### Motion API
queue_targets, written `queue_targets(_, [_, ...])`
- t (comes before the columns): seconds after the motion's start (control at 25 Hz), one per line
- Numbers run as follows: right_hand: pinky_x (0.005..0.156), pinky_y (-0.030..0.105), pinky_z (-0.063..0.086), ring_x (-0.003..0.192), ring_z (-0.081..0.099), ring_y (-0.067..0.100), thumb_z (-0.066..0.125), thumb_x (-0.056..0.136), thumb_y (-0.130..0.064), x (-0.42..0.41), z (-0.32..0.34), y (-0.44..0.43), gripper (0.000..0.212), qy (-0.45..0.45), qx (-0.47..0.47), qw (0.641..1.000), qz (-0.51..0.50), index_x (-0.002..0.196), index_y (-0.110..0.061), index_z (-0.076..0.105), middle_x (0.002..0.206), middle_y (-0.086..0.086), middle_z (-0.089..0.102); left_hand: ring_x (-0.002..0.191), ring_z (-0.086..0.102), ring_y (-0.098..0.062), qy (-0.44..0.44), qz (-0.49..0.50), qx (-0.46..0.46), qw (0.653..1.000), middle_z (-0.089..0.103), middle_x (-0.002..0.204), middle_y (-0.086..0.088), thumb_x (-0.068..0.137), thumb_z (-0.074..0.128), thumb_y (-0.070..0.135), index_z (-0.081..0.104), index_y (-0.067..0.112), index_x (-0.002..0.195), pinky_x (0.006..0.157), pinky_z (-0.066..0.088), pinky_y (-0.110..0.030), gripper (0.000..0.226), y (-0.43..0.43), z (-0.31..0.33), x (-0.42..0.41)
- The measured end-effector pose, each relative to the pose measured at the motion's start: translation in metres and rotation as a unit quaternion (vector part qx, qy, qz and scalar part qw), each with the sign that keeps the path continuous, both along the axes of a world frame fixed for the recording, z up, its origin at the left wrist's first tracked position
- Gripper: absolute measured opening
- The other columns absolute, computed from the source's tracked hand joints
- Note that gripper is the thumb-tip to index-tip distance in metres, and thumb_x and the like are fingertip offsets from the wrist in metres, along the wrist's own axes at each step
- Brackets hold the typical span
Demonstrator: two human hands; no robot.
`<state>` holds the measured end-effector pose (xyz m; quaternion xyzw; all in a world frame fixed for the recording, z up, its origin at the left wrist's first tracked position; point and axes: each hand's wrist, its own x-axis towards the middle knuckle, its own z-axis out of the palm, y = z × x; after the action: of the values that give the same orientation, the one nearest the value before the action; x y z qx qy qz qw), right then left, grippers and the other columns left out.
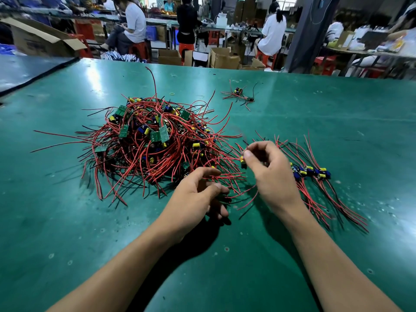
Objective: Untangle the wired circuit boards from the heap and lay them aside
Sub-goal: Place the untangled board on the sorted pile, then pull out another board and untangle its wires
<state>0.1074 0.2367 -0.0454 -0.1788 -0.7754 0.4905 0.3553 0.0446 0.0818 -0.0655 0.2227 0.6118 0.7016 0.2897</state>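
One heap (153, 140), one tidy row (313, 174) and one small bunch (238, 93) are laid on a green workroom table (326, 113). One board (242, 159) is pinched by the right hand (267, 174). The left hand (198, 197) is curled, but its hold cannot be told.

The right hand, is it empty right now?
No, the right hand pinches a small wired circuit board between thumb and fingertips.

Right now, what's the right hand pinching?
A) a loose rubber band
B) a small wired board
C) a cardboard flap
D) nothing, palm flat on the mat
B: the right hand pinches a small wired board with a yellow part on it between thumb and fingertip, just right of the heap.
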Motion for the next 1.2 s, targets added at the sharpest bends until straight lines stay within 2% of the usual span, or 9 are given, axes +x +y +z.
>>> queue_targets(0.12, [0.065,0.02,0.046,0.073,0.064,0.011,0.058,0.098,-0.008,0.003,0.017,0.003,0.015,0.1,-0.233,0.967,0.037,0.088,-0.02,0.059,0.085,-0.001,0.07,0.052,0.061,-0.029,-0.01,-0.012,0.017,1.0,0.068,0.089,-0.019,0.099,0.05,0.002,0.057,0.004,0.114,0.046,0.05,-0.028,0.016,-0.001,0.001,-0.001])
queue_targets(0.24, [0.062,0.025,0.047,0.069,0.065,0.011,0.059,0.088,-0.018,0.011,0.03,0.007,0.002,0.142,-0.449,0.873,0.126,0.09,-0.019,0.061,0.08,-0.002,0.07,0.053,0.06,-0.029,-0.013,-0.015,0.025,0.999,0.069,0.086,-0.018,0.1,0.05,0.007,0.061,0.005,0.109,0.046,0.049,-0.028,0.015,-0.002,0.002,-0.001])
queue_targets(0.44, [0.06,0.026,0.051,0.073,0.059,0.013,0.057,0.083,-0.022,0.017,0.031,0.0,0.015,0.056,-0.526,0.791,0.306,0.081,-0.015,0.07,0.082,-0.001,0.065,0.048,0.06,-0.023,-0.038,-0.029,0.045,0.998,0.07,0.081,-0.014,0.094,0.059,0.027,0.068,0.008,0.098,0.042,0.047,-0.022,0.022,-0.002,0.005,0.0])
queue_targets(0.68, [0.055,0.025,0.054,0.062,0.065,0.013,0.067,0.073,-0.02,0.01,0.02,-0.007,0.014,-0.088,-0.465,0.846,0.245,0.086,-0.015,0.069,0.079,0.003,0.071,0.045,0.062,-0.022,-0.066,-0.055,0.046,0.995,0.069,0.073,-0.014,0.071,0.068,0.056,0.073,0.02,0.075,0.043,0.049,-0.024,0.036,-0.006,0.01,0.002])
queue_targets(0.8, [0.07,0.035,0.052,0.066,0.064,0.014,0.066,0.075,-0.02,0.008,0.017,-0.007,0.008,-0.076,-0.446,0.862,0.231,0.079,-0.018,0.072,0.079,0.003,0.07,0.05,0.065,-0.024,-0.089,-0.074,0.053,0.992,0.071,0.078,-0.016,0.071,0.074,0.044,0.064,0.007,0.093,0.045,0.052,-0.027,0.045,-0.006,0.009,0.003])
queue_targets(0.92, [0.061,0.026,0.054,0.065,0.061,0.012,0.066,0.082,-0.018,0.003,0.01,-0.012,0.005,-0.06,-0.403,0.885,0.227,0.086,-0.017,0.066,0.078,0.002,0.067,0.052,0.067,-0.027,-0.114,-0.06,0.07,0.989,0.072,0.08,-0.017,0.073,0.075,0.022,0.057,0.001,0.099,0.046,0.053,-0.028,0.039,-0.005,0.007,0.003])
queue_targets(1.04, [0.049,0.025,0.05,0.058,0.06,0.011,0.065,0.095,-0.022,-0.004,-0.001,-0.016,0.014,-0.032,-0.264,0.959,0.096,0.083,-0.017,0.064,0.072,-0.001,0.064,0.054,0.067,-0.026,-0.114,-0.045,0.074,0.99,0.072,0.082,-0.019,0.077,0.072,0.014,0.057,0.002,0.102,0.048,0.053,-0.028,0.031,-0.005,0.006,0.001])
queue_targets(1.12, [0.058,0.032,0.051,0.062,0.063,0.015,0.061,0.099,-0.028,-0.006,-0.008,-0.011,0.02,-0.027,-0.101,0.994,-0.044,0.081,-0.019,0.062,0.071,-0.003,0.066,0.053,0.066,-0.023,-0.122,-0.03,0.075,0.989,0.072,0.082,-0.018,0.077,0.071,0.012,0.06,0.002,0.106,0.047,0.052,-0.026,0.032,-0.005,0.005,0.0])
queue_targets(1.2, [0.07,0.036,0.052,0.073,0.067,0.023,0.057,0.1,-0.032,-0.005,-0.013,-0.002,0.02,-0.066,-0.001,0.991,-0.112,0.082,-0.025,0.059,0.075,-0.003,0.067,0.054,0.066,-0.022,-0.127,-0.026,0.076,0.989,0.073,0.085,-0.017,0.075,0.073,0.013,0.063,0.005,0.11,0.049,0.053,-0.025,0.037,-0.005,0.005,-0.001])
